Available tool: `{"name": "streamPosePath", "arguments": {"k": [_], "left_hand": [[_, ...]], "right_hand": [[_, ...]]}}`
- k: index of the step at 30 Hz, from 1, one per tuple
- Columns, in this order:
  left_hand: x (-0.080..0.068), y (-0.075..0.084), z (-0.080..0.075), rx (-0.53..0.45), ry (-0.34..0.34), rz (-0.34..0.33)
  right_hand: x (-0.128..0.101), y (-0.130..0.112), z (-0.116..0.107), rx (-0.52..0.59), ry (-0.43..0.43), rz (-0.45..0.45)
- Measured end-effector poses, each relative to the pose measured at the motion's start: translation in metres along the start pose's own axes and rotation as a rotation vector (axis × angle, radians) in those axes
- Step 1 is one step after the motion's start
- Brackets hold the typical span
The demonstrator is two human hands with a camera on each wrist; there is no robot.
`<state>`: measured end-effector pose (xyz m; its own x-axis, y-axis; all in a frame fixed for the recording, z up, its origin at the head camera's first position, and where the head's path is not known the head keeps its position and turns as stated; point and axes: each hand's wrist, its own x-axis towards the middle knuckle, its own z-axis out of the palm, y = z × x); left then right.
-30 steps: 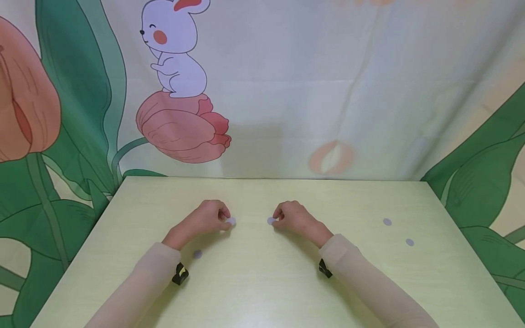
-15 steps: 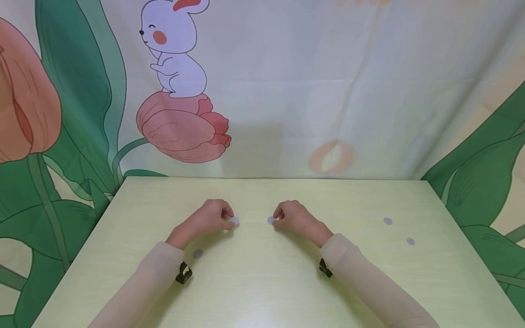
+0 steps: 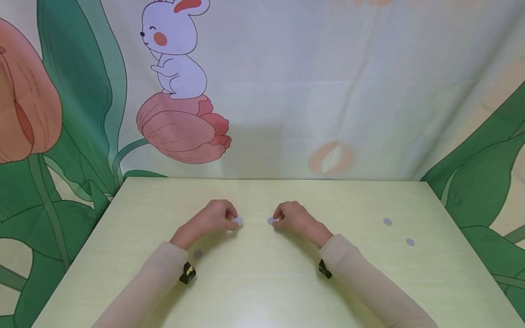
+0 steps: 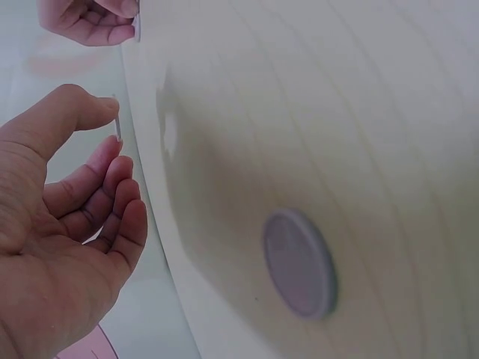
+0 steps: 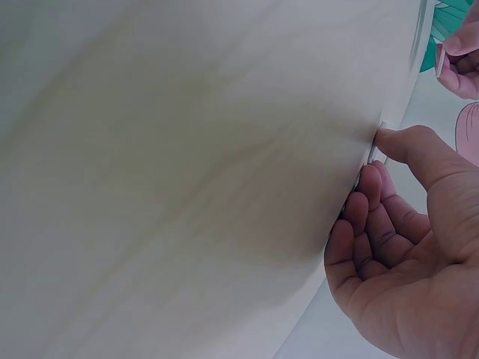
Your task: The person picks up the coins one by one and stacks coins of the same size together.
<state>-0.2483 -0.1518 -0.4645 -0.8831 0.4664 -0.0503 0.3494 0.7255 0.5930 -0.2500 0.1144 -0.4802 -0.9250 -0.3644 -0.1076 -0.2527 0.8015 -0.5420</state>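
Your left hand [image 3: 213, 217] and right hand [image 3: 294, 217] each pinch one small disc [image 3: 238, 221], [image 3: 271, 221] at mid-table [image 3: 262, 282]; judged mid-gather, next bring them together carefully.

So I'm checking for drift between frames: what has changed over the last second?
The left hand, pinching a small pale grey disc, slid slightly toward the right hand. The right hand kept pinching its own disc in place. The three loose discs on the pale green table stayed put.
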Motion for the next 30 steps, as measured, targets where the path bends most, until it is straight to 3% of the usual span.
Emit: {"name": "streamPosePath", "arguments": {"k": [18, 30], "left_hand": [[0.011, 0.011, 0.008, -0.021, -0.019, -0.014], [0.023, 0.021, 0.021, -0.049, -0.03, 0.031]], "right_hand": [[0.0, 0.004, 0.0, 0.005, -0.005, -0.015], [0.001, 0.007, -0.001, 0.032, -0.009, -0.012]]}}
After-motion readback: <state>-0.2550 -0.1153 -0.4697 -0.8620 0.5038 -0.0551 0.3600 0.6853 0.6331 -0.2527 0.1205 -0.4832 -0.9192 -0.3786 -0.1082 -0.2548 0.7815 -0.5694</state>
